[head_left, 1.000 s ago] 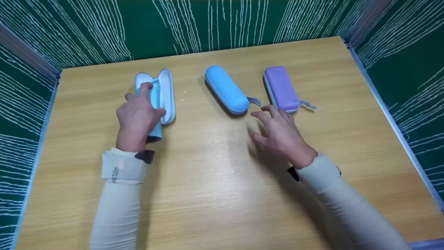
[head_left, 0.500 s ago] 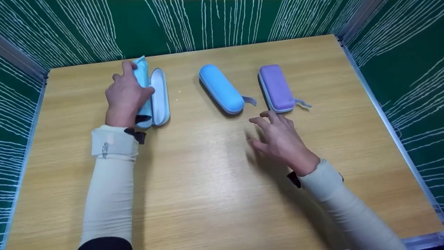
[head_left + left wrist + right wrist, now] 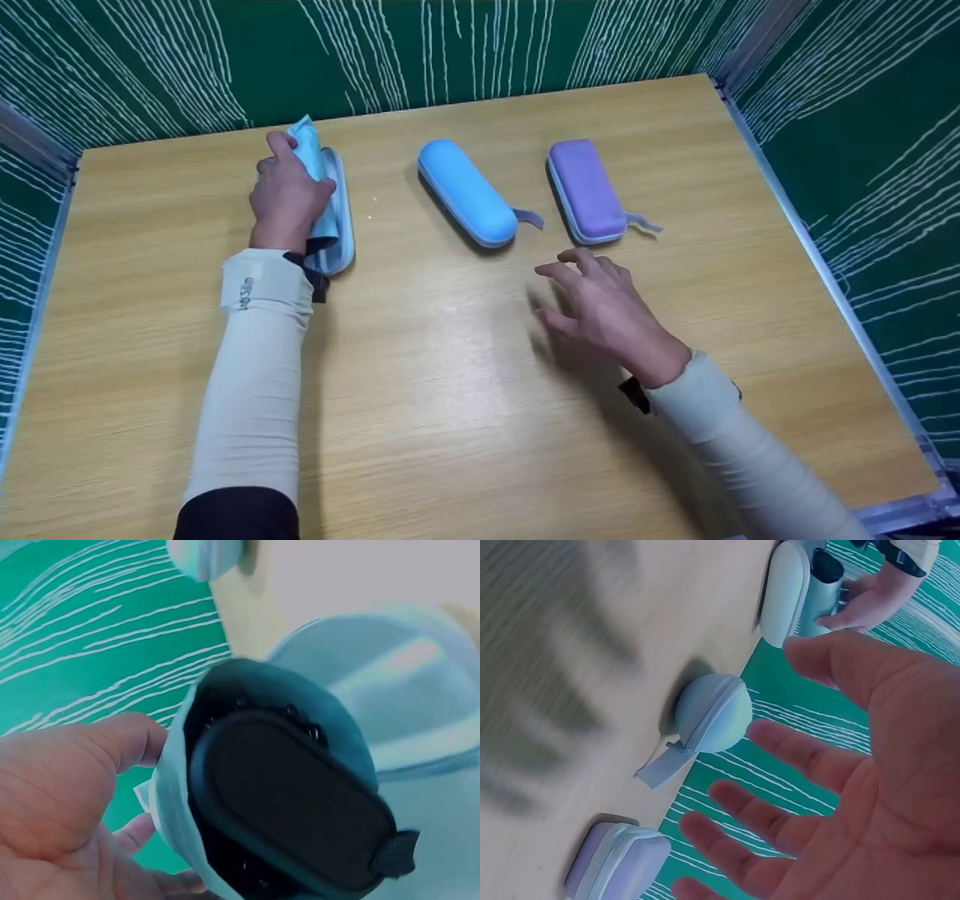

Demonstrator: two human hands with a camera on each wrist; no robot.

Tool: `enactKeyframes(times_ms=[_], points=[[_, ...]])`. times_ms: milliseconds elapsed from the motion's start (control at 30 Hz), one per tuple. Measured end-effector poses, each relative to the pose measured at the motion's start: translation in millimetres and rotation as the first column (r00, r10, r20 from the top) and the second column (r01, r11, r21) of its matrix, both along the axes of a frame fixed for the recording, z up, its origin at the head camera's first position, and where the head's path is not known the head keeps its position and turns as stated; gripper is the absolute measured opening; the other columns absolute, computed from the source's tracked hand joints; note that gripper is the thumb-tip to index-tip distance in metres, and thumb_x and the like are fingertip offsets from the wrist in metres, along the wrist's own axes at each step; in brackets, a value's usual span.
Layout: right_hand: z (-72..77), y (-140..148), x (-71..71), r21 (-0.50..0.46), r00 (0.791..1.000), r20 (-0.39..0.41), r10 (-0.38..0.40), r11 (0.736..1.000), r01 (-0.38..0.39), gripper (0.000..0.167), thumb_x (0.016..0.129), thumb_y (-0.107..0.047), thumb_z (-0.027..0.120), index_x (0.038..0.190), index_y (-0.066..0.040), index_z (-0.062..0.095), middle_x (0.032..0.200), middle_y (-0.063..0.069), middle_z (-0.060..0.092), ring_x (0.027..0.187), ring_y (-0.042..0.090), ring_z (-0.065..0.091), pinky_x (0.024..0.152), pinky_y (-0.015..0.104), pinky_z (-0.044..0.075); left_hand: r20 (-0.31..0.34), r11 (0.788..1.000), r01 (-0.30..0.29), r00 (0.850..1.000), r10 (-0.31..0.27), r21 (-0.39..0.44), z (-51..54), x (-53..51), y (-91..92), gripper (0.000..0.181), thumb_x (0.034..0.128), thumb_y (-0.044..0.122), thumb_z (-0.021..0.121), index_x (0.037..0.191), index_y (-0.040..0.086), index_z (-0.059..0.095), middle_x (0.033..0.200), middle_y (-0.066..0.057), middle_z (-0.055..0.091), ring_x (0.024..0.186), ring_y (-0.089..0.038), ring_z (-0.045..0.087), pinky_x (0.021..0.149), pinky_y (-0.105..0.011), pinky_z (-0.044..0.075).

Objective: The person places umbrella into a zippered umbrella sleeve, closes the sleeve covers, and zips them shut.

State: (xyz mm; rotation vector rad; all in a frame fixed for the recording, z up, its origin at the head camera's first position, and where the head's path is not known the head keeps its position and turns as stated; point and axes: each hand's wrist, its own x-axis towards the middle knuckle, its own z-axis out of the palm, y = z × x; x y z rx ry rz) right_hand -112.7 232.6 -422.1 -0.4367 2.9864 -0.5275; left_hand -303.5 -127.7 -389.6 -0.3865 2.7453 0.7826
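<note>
My left hand [image 3: 289,196] grips a compact folding umbrella [image 3: 309,150] in light blue cloth, at the table's far left. The left wrist view shows the umbrella's black handle end [image 3: 285,795] with its small strap, the cloth bunched around it. Partly under the umbrella and to its right lies an opened light-blue case [image 3: 343,225]; the left part is hidden. My right hand [image 3: 607,319] hovers over the table with fingers spread, holding nothing. It is nearest to the closed purple case [image 3: 589,191], just beyond its fingertips.
A closed bright-blue rounded case [image 3: 466,193] with a grey strap [image 3: 529,218] lies between the two hands, toward the back. Green panels with white lines [image 3: 495,52] border the wooden table [image 3: 420,420] behind and on both sides.
My left hand lifted the umbrella up from the opened case and moved farther back, then slightly right in view as the case shifted left. The right hand stayed nearly still.
</note>
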Motion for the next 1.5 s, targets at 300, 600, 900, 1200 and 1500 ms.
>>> enactKeyframes(times_ms=[300,600,900,1200,1500], points=[[-0.9,1.8,3.0,0.002,0.999,0.045,-0.023,1.000,0.023,0.053,0.092,-0.029,0.078,0.139,-0.011,0.063,0.140,0.021,0.051,0.126,0.047,0.050,0.104,0.069,0.037,0.074,0.999,-0.010,0.997,0.008,0.039,-14.7,1.2,3.1,0.076,0.1059,0.034,0.054,0.157,0.021,-0.001,0.151,-0.028,0.032,0.125,-0.044,0.050,0.108,-0.053,0.044],[-0.8,3.3,4.4,-0.006,0.996,0.082,-0.042,0.999,0.043,0.054,0.093,-0.030,0.077,0.141,-0.012,0.062,0.143,0.019,0.050,0.129,0.044,0.047,0.110,0.066,0.033,0.116,0.999,0.015,0.993,-0.019,0.033,-21.5,5.8,10.6,0.074,0.1082,0.036,0.047,0.161,0.020,-0.002,0.155,-0.027,0.029,0.132,-0.044,0.044,0.110,-0.058,0.039],[-3.5,6.8,7.2,-0.022,0.997,0.067,-0.030,0.999,0.031,0.051,0.094,-0.028,0.076,0.140,-0.011,0.063,0.140,0.020,0.051,0.127,0.044,0.049,0.107,0.066,0.034,0.052,0.988,0.130,0.991,-0.127,-0.081,-20.3,10.1,15.2,0.071,0.1087,0.041,0.040,0.164,0.010,0.008,0.153,-0.031,0.032,0.131,-0.048,0.045,0.110,-0.060,0.038],[-5.0,11.0,10.0,-0.023,0.996,0.078,-0.032,0.999,0.034,0.050,0.094,-0.027,0.075,0.140,-0.011,0.062,0.141,0.020,0.051,0.128,0.045,0.048,0.109,0.066,0.033,-0.195,0.980,0.124,0.969,-0.154,-0.158,1.5,23.2,3.9,0.060,0.1069,0.034,0.048,0.158,0.007,0.032,0.155,-0.025,0.037,0.131,-0.042,0.045,0.108,-0.059,0.042],[-8.3,9.9,10.2,-0.027,0.996,0.085,-0.028,0.999,0.030,0.050,0.095,-0.030,0.074,0.140,-0.012,0.063,0.141,0.019,0.051,0.128,0.043,0.048,0.108,0.065,0.034,-0.192,0.991,0.045,0.979,-0.068,-0.123,-2.5,25.8,-34.9,0.068,0.1066,0.041,0.047,0.161,0.007,0.025,0.159,-0.027,0.031,0.139,-0.047,0.035,0.113,-0.064,0.031]])
